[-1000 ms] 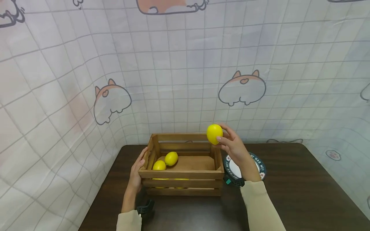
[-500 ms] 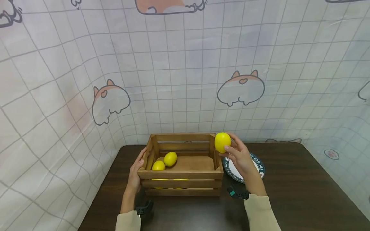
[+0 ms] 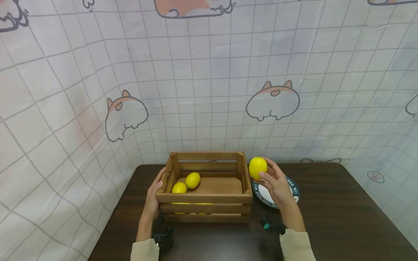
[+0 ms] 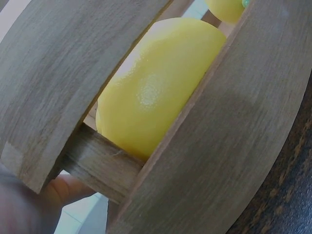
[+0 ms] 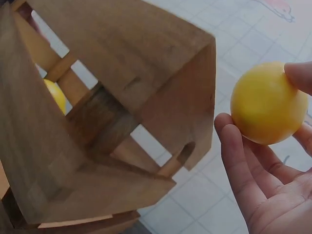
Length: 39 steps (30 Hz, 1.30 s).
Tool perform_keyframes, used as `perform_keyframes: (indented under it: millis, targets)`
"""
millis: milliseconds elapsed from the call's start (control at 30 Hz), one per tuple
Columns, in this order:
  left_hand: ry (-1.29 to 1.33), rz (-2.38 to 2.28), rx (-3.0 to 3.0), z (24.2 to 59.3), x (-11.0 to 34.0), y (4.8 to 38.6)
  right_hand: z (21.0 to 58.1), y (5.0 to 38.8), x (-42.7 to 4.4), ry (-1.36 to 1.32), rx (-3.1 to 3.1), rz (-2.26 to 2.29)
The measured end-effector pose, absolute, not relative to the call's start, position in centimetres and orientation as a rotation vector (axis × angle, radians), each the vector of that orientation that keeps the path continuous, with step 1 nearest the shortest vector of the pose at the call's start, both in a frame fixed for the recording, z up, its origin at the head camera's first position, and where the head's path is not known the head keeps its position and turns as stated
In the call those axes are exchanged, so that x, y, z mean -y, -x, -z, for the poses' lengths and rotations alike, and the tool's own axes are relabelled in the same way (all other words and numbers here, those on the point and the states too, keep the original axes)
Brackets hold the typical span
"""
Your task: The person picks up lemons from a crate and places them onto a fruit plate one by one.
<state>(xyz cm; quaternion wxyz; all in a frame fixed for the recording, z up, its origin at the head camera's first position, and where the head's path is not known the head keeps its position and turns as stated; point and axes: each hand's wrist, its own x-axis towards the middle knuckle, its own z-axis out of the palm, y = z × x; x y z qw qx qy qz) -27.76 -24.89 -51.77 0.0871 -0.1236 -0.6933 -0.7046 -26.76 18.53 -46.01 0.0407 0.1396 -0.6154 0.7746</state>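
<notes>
My right hand (image 3: 277, 185) holds a yellow lemon (image 3: 258, 168) between thumb and fingers, above the plate (image 3: 295, 187) and just right of the wooden crate (image 3: 205, 198). In the right wrist view, the held lemon (image 5: 265, 105) sits against the fingertips, apart from the crate's corner. My left hand (image 3: 153, 194) rests along the outside of the crate's left end, its fingers fairly straight. Two lemons lie inside at the left, the farther lemon (image 3: 193, 180) and the nearer lemon (image 3: 179, 187). More yellow shows between the front slats, and a lemon (image 4: 156, 87) fills the gap in the left wrist view.
The round plate, white with a dark green lettered rim, stands right of the crate, partly hidden by my right hand. Everything stands on a dark wooden table (image 3: 333, 217). A grid-patterned cloth (image 3: 209, 90) hangs behind and at both sides.
My right hand has carried the lemon right and downward, from above the crate's back right corner to over the plate. The left hand and crate stay in place.
</notes>
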Motion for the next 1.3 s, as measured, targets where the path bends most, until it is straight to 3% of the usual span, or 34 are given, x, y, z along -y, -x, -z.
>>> perform_keyframes:
  millis: [1300]
  targets:
    - [0.390,2.125,2.048,51.7,25.2,27.6,51.0,27.6,-20.3,-0.062,2.157,-2.157]
